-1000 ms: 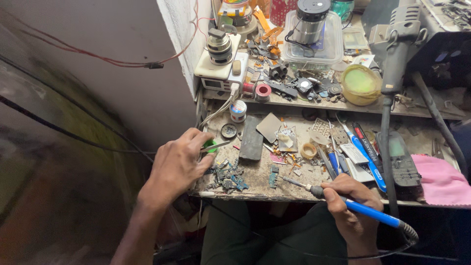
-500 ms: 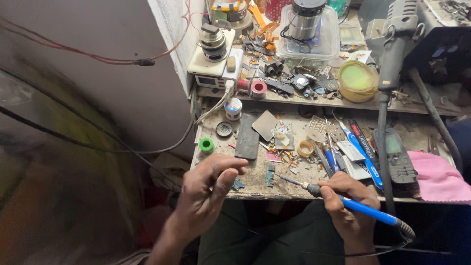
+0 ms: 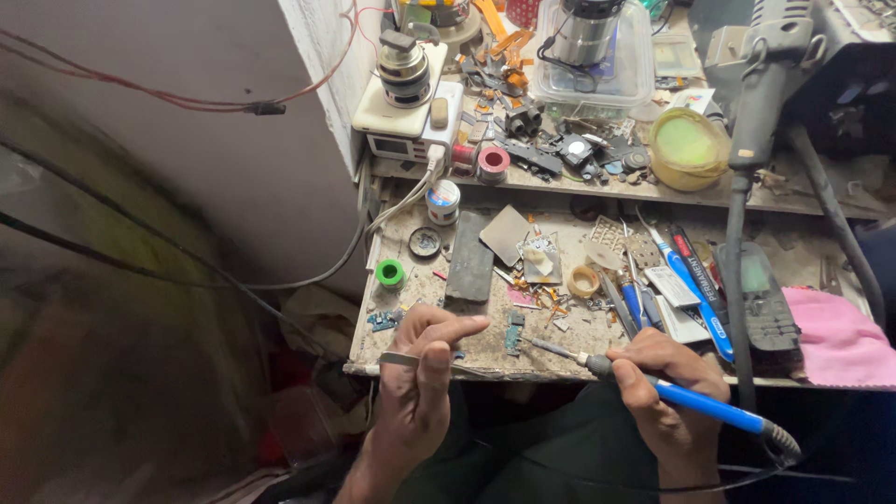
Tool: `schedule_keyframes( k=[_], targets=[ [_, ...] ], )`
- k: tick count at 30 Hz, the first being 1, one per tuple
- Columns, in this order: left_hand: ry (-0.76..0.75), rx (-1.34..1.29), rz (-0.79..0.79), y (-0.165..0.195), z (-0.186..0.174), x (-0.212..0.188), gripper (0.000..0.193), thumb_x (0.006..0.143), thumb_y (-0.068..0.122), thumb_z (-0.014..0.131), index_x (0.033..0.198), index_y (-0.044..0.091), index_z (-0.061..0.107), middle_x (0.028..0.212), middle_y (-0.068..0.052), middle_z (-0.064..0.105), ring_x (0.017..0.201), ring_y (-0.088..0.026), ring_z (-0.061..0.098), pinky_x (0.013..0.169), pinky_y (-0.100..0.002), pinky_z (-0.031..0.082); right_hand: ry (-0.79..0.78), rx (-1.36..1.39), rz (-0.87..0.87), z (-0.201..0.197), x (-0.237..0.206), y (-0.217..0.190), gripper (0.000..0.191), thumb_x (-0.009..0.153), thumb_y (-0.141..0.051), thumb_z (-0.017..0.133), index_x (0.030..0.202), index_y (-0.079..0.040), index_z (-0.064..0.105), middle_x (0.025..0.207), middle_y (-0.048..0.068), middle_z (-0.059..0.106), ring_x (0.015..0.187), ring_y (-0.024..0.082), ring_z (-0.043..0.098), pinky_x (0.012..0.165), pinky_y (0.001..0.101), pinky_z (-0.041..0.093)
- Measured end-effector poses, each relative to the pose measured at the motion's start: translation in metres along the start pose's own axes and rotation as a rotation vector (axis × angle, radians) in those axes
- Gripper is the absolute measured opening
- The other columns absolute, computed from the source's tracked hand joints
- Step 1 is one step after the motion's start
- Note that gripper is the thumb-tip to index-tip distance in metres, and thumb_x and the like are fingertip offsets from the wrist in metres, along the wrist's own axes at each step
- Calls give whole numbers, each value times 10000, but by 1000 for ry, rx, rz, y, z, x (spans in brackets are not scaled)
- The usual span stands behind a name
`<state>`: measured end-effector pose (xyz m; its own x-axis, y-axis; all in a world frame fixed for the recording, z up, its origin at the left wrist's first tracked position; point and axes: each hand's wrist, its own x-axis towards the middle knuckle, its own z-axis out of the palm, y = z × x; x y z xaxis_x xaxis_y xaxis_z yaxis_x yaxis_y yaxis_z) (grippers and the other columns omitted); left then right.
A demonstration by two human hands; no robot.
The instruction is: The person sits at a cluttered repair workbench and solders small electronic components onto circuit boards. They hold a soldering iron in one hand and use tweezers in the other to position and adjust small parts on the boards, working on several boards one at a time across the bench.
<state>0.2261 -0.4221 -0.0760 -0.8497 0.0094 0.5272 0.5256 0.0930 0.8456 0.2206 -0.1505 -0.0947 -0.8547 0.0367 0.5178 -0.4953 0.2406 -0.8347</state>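
My right hand (image 3: pixel 665 397) grips a blue-handled soldering iron (image 3: pixel 695 399). Its metal tip points left and ends close to a small green circuit board (image 3: pixel 513 338) near the bench's front edge. At that front edge my left hand (image 3: pixel 422 378) is closed around thin metal tweezers (image 3: pixel 399 358), with the index finger stretched toward the little board. A dark phone body (image 3: pixel 469 257) lies flat just beyond the left hand. Small board scraps (image 3: pixel 383 320) sit to its left.
The wooden bench (image 3: pixel 597 359) is crowded: a green ring (image 3: pixel 390 273), tape roll (image 3: pixel 583 280), pens (image 3: pixel 695 280), a black keypad phone (image 3: pixel 761 297), a pink cloth (image 3: pixel 840 338). The shelf behind holds a white power strip (image 3: pixel 401 121), solder reel (image 3: pixel 493 163), yellow-green bowl (image 3: pixel 689 145) and a clear tub (image 3: pixel 588 61).
My left hand drew back from the small parts at the bench's left to the front edge and now holds tweezers. The soldering iron hand stayed in about the same place.
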Motion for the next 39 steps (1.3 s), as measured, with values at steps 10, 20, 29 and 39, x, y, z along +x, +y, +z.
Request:
schedule_keyframes(
  k=[10,20,29,39],
  targets=[
    [-55,-114,-67,-15,-4,5,175,988,88,709,1151,35,671,1028,-70,636,767,-94,672,663,-241,594,-27,-21,41,3,3,-6,111,883,-53,697,896,57,702,722,69,622,647,132,557,603,250,422],
    [-89,92,73,-10,-3,16,196,923,43,792,1052,62,646,960,-60,678,849,-169,676,721,-288,559,-38,-6,44,3,3,-4,105,874,-47,708,895,56,707,733,76,644,662,136,578,621,251,434],
    [-101,116,50,-8,-2,16,197,919,54,789,1046,64,638,939,-67,678,823,-188,674,706,-304,556,-53,-24,19,1,3,0,117,871,-59,716,906,52,710,758,82,657,683,145,588,633,257,437],
    [-102,115,56,-9,-1,15,186,930,63,781,1044,66,634,939,-61,684,837,-176,681,695,-302,561,-51,-4,23,3,3,-4,118,882,-60,715,908,54,706,747,79,652,668,138,581,616,258,434]
  ],
)
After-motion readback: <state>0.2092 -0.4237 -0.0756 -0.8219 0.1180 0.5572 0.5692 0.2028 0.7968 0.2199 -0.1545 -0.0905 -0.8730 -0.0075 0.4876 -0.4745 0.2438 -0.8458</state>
